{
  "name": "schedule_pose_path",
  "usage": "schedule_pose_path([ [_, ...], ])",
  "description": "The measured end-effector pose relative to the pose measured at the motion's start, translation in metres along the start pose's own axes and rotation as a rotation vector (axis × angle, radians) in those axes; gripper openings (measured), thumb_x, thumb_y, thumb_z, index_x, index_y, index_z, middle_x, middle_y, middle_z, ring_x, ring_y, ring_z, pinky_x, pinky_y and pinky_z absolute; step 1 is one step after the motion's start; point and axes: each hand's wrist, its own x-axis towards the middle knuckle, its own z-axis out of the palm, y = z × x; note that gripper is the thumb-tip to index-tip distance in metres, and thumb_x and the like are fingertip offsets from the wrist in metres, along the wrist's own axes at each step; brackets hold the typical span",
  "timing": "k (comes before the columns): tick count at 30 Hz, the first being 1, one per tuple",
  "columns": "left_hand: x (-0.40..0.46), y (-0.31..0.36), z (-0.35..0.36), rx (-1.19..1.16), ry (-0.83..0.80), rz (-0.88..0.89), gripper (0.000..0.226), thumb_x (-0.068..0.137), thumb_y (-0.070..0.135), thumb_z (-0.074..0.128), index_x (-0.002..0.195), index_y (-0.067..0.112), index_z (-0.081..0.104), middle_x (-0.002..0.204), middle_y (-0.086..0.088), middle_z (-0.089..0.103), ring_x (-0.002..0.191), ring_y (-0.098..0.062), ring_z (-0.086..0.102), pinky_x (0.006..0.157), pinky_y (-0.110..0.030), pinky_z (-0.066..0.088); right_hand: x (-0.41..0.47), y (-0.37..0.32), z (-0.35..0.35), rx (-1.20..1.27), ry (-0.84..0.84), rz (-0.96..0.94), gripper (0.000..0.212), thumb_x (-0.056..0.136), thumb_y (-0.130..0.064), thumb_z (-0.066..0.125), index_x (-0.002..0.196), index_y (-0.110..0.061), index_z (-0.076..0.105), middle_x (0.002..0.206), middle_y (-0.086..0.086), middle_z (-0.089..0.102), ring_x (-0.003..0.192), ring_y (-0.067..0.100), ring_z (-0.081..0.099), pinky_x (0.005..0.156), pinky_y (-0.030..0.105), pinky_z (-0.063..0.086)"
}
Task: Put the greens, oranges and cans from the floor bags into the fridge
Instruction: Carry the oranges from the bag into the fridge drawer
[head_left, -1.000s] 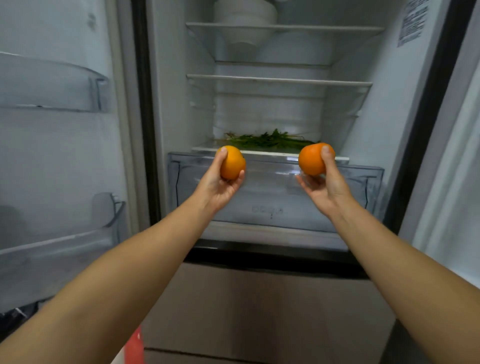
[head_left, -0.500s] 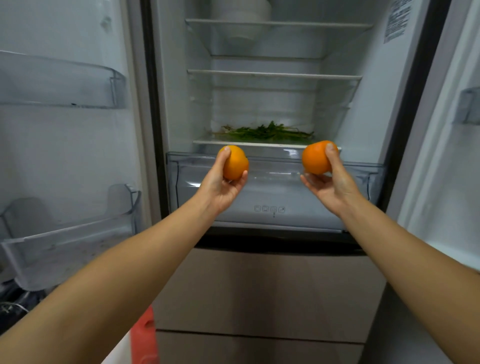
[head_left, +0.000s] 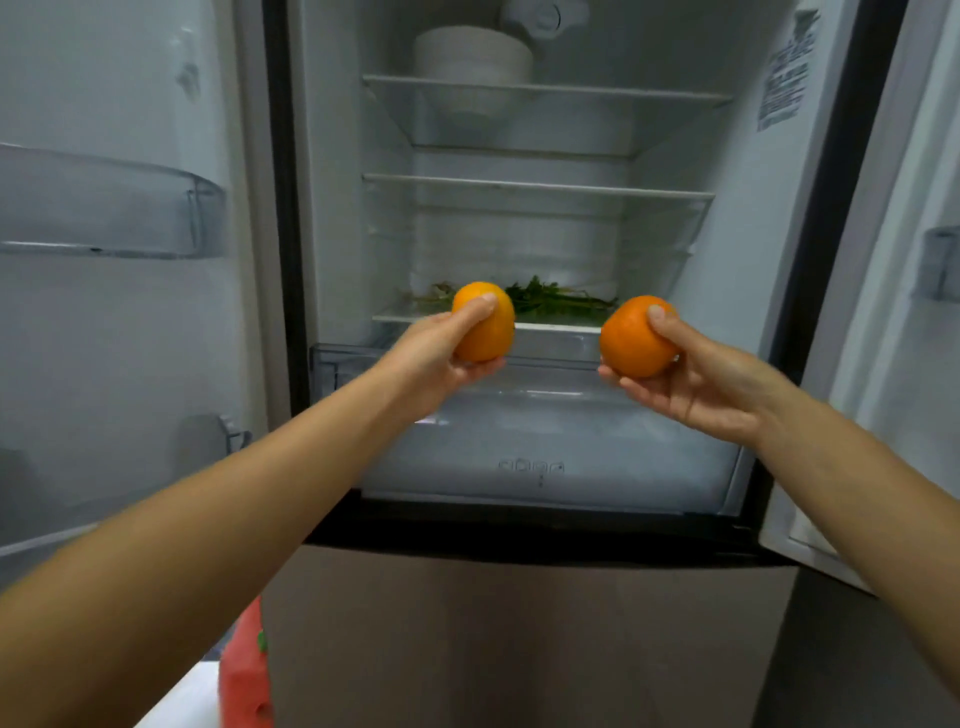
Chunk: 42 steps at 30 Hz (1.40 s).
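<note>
Holding two oranges, one per hand, the person reaches into an open fridge (head_left: 332, 156). At far left the door carries two clear bins: an upper bin (head_left: 104, 208) and a lower bin (head_left: 218, 441), partly cut off. A red thing (head_left: 244, 675) shows low down beside the left arm; what it is cannot be told. The left hand (head_left: 436, 358) grips the left orange (head_left: 485, 325), thumb on top and fingers curled beneath. Behind it, one bunch of greens (head_left: 556, 301) lies on the lowest of three shelves, above a clear drawer (head_left: 545, 441). One white bowl (head_left: 472, 57) sits on the top shelf (head_left: 545, 96). The right hand (head_left: 701, 379) grips the right orange (head_left: 636, 338) the same way. Both oranges hang just in front of the lowest shelf, over the drawer, apart from each other. At far right one bin (head_left: 940, 265) shows on a second door.
</note>
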Motion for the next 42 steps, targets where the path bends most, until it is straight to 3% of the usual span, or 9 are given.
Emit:
schedule_pose_path([
  [3,0.033,0.020,0.018,0.458,-0.028,0.158,0.036,0.087,0.027,0.065,0.116,0.010,0.050,0.116,-0.010,0.055,0.088,-0.015,0.060,0.064,-0.025,0.059,0.025,-0.029,0.005,-0.405,0.042,-0.162,0.045,0.079,-0.033,0.068,0.119,-0.024,0.051,0.112,0.008,0.061,0.083,0.020,0.068,0.059,0.028,0.057],
  [8,0.106,0.027,0.034,1.167,-0.108,0.254,0.059,0.080,0.034,0.072,0.128,0.014,0.045,0.112,-0.004,0.048,0.095,-0.019,0.053,0.047,-0.016,0.052,0.103,-0.062,-0.021,-1.208,0.096,-0.157,0.047,0.083,-0.036,0.068,0.121,-0.030,0.042,0.108,-0.006,0.051,0.094,0.014,0.058,0.067,0.031,0.055],
  [13,0.189,-0.013,0.044,1.762,-0.397,0.032,0.061,0.079,0.040,0.070,0.129,0.017,0.043,0.118,-0.006,0.053,0.100,-0.025,0.059,0.081,-0.036,0.056,0.184,-0.051,-0.034,-1.790,-0.194,0.253,0.052,0.082,-0.033,0.071,0.124,-0.025,0.042,0.118,0.003,0.048,0.090,0.017,0.057,0.060,0.025,0.053],
  [16,0.227,-0.054,0.045,1.917,-0.603,-0.106,0.058,0.079,0.039,0.070,0.125,0.015,0.045,0.114,-0.006,0.053,0.106,-0.030,0.060,0.093,-0.043,0.052,0.231,-0.019,-0.046,-2.001,-0.337,0.497,0.061,0.084,-0.031,0.070,0.134,-0.016,0.037,0.125,0.008,0.045,0.100,0.025,0.056,0.067,0.030,0.055],
  [20,0.264,-0.093,0.043,1.980,-0.728,-0.166,0.059,0.083,0.035,0.067,0.129,0.009,0.040,0.125,-0.014,0.054,0.108,-0.033,0.059,0.094,-0.041,0.050,0.274,0.015,-0.066,-2.049,-0.413,0.614,0.067,0.085,-0.031,0.068,0.136,-0.014,0.028,0.132,0.015,0.042,0.102,0.032,0.061,0.077,0.037,0.055],
  [25,0.296,-0.126,0.035,1.957,-0.779,-0.154,0.061,0.085,0.035,0.065,0.132,0.008,0.037,0.130,-0.015,0.049,0.114,-0.031,0.054,0.089,-0.036,0.045,0.304,0.036,-0.085,-2.110,-0.447,0.573,0.071,0.085,-0.033,0.067,0.136,-0.013,0.023,0.126,0.017,0.044,0.075,0.027,0.058,0.065,0.035,0.051],
  [29,0.301,-0.148,0.022,1.876,-0.758,-0.105,0.064,0.087,0.036,0.062,0.135,0.005,0.032,0.134,-0.016,0.045,0.122,-0.031,0.046,0.096,-0.035,0.039,0.314,0.053,-0.096,-2.185,-0.455,0.541,0.080,0.085,-0.040,0.064,0.144,-0.018,0.014,0.136,0.017,0.036,0.108,0.037,0.060,0.090,0.043,0.052],
  [38,0.288,-0.130,0.029,1.949,-0.727,-0.195,0.094,0.082,0.050,0.065,0.149,0.012,0.010,0.151,-0.014,0.024,0.136,-0.032,0.033,0.107,-0.038,0.034,0.300,0.028,-0.071,-2.176,-0.416,0.644,0.096,0.087,-0.048,0.059,0.151,-0.027,-0.010,0.152,0.016,0.026,0.117,0.036,0.054,0.086,0.038,0.051],
  [42,0.265,-0.082,0.041,2.010,-0.849,-0.229,0.072,0.088,0.048,0.058,0.144,0.011,0.031,0.145,-0.013,0.037,0.131,-0.030,0.040,0.107,-0.038,0.034,0.282,-0.012,-0.044,-1.925,-0.357,0.794,0.080,0.092,-0.041,0.056,0.152,-0.027,0.006,0.154,0.013,0.027,0.133,0.035,0.040,0.097,0.051,0.045],
])
